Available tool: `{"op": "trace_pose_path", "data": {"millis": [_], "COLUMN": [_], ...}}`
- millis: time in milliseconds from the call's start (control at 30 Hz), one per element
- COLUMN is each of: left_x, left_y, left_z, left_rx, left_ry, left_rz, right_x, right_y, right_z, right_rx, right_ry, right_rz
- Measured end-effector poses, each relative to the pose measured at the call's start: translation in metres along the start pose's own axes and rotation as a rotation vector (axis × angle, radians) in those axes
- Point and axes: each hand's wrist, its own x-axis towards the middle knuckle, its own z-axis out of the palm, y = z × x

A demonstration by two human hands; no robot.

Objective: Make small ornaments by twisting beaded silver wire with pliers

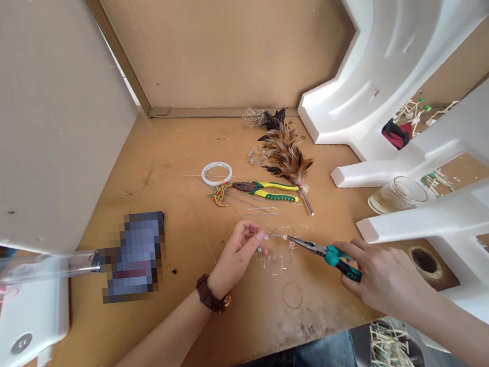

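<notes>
Head view — forward, down at hands (236,252) (383,271)

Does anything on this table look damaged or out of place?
Yes, dark stains blotch the brown tabletop at its near edge, below the beaded wire, so it looks worn or soiled. The feather duster beside the yellow-and-green pliers also seems unusual, though it may belong there.

Brown tabletop (168,156); tan panel (231,40) behind; pale panel (44,122) left.

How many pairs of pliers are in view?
2: a teal-handled pair in the right hand, and a yellow-and-green pair lying on the table beside the feather bundle.
</notes>
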Motion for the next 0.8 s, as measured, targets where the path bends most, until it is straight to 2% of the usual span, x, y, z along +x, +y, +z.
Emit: {"op": "trace_pose_path", "data": {"millis": [167,533,700,800], "left_x": [-0.002,-0.002,-0.002,-0.002], "left_y": [0.006,0.003,0.000,-0.002], "left_z": [-0.003,0.000,0.001,0.002], "left_rx": [0.082,0.080,0.173,0.204], "left_ry": [-0.089,-0.090,-0.042,-0.028], "left_rz": [-0.033,-0.018,0.027,0.044], "right_x": [0.001,-0.002,-0.009,-0.011], "right_y": [0.000,0.003,0.006,0.000], "right_z": [0.004,0.015,0.018,0.017], "right_rx": [-0.021,-0.029,-0.022,0.020], "right_ry": [0.027,0.064,0.071,0.078], "right_rz": [-0.016,0.006,0.061,0.064]}}
